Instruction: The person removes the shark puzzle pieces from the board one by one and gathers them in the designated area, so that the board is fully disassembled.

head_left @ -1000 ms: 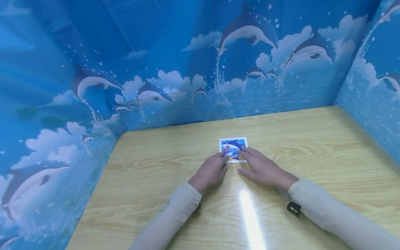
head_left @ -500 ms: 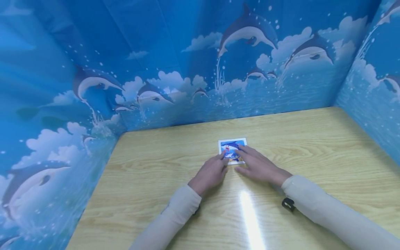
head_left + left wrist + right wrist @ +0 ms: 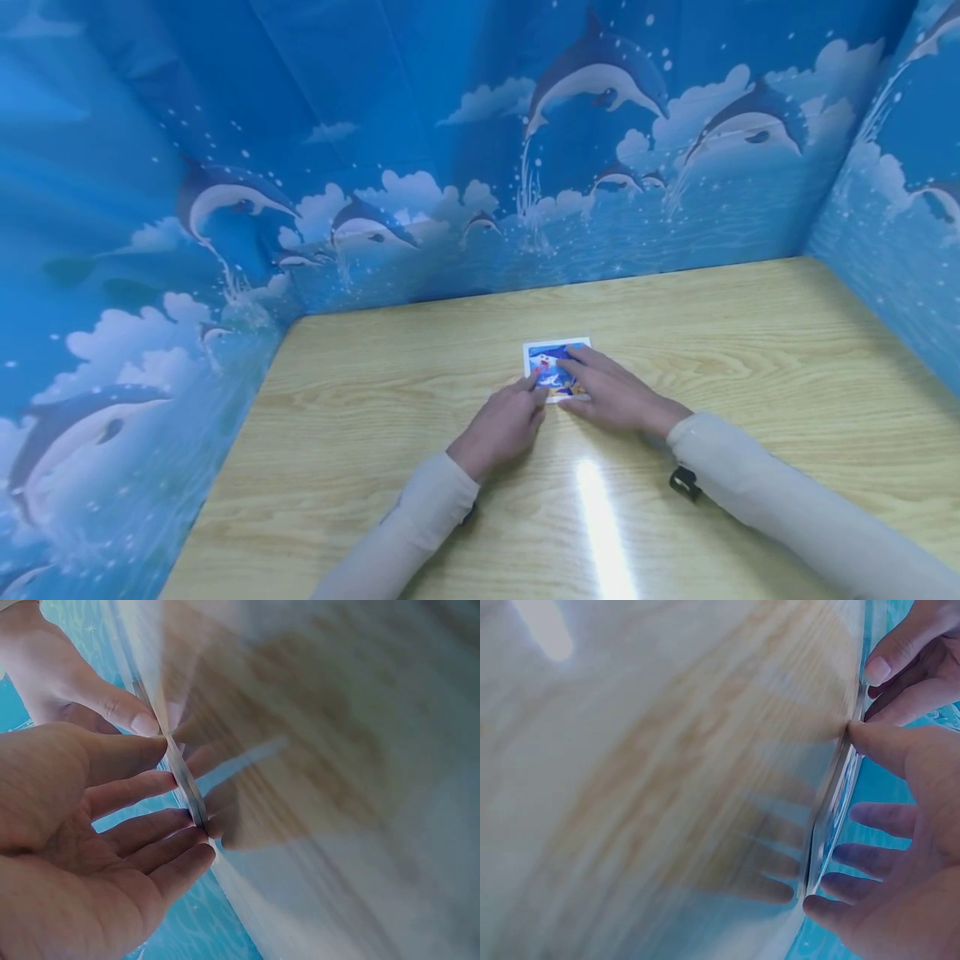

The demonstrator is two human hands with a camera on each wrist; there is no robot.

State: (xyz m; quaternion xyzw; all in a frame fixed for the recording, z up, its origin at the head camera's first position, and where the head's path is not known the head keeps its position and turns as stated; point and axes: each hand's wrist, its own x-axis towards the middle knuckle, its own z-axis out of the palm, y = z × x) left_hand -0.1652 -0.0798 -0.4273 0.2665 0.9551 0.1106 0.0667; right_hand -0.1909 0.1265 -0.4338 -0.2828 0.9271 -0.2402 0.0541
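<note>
A small, flat, square picture board [image 3: 545, 358] with a white border and a blue sea-animal picture lies on the wooden table. My left hand [image 3: 501, 423] reaches its near left part, index finger extended onto the picture. From the right, my right hand [image 3: 618, 398] has fingers spread over the picture, its thumb by the near edge. Seen edge-on in the left wrist view, the board [image 3: 192, 799] is thin, with the left fingertips along it. The right wrist view shows the right thumb at the board's edge [image 3: 821, 836] and the other fingers fairly straight. Part of the picture is covered.
The wood-grain table [image 3: 360, 433] has a bright light reflection [image 3: 603, 525] near the front. Blue curtains [image 3: 450, 100] printed with dolphins stand behind and at both sides. Black wrist devices [image 3: 684, 482] sit under the pale sleeves.
The picture board has slid slightly toward me. My right hand has moved left and a little nearer with it; my left hand has barely shifted.
</note>
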